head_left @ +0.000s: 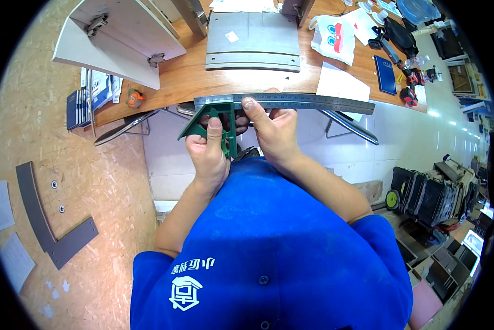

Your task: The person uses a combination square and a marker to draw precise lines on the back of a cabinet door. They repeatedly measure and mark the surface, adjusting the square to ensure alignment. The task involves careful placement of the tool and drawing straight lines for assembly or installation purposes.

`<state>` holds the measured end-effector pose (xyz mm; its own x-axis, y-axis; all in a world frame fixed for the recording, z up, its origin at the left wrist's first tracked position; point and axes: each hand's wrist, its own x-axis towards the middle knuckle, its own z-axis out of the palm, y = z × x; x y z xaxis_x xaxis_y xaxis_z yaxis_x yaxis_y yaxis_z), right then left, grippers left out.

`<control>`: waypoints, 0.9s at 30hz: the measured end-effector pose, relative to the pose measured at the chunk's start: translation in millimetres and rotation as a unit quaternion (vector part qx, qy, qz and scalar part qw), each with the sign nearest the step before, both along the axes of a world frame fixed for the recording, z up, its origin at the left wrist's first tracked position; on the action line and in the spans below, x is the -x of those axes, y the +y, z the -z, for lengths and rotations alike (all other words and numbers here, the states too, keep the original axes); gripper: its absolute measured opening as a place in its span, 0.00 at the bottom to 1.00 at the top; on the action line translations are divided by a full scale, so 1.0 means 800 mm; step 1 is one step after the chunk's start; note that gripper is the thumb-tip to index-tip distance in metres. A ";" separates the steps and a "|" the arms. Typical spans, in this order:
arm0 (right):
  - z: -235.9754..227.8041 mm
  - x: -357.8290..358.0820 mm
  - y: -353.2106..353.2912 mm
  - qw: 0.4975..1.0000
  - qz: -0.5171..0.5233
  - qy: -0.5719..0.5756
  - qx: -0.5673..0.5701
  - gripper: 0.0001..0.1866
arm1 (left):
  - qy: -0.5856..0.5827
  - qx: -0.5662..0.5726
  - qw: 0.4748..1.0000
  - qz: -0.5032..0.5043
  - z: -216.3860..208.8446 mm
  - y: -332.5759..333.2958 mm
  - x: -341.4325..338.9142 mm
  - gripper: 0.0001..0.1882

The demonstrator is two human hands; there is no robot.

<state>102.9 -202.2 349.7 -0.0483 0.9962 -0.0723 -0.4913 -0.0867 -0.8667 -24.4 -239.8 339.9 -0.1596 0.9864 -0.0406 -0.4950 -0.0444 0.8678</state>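
Observation:
A combination square is held up in front of my blue shirt, level with the near edge of the table. My left hand point(208, 151) grips its green head point(230, 135), the thumb lying up along the frame. The long steel ruler blade point(318, 103) runs from the head out to the right. My right hand point(274, 129) is closed on the blade just right of the head, thumb on top and fingers behind it. Part of the left fingers shows dimly through the head's opening.
On the wooden table point(181, 80) lie a grey panel point(252, 41), a white cabinet piece with hinges point(115, 44), an orange tape measure point(135, 98), a white plastic bag point(333, 38), a dark blue notebook point(385, 75) and a red-black power tool point(415, 77). Stacked boards point(428, 195) stand at right.

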 end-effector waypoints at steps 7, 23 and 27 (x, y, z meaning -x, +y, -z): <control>0.007 0.026 -0.006 0.999 0.001 -0.040 -0.005 0.08 | -0.019 0.028 0.999 -0.005 0.014 -0.006 0.028 0.19; 0.010 0.106 -0.024 0.999 -0.007 -0.036 0.007 0.09 | -0.049 0.017 0.999 0.014 0.026 -0.022 0.112 0.18; 0.009 0.118 -0.026 0.999 -0.008 -0.046 0.003 0.09 | -0.056 0.012 0.998 0.004 0.028 -0.024 0.125 0.17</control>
<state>8.3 -223.3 342.2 -0.0571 0.9949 -0.0829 -0.4075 -0.0990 -0.9078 -124.5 -259.0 317.2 -0.1457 0.9861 -0.0804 -0.5886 -0.0211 0.8082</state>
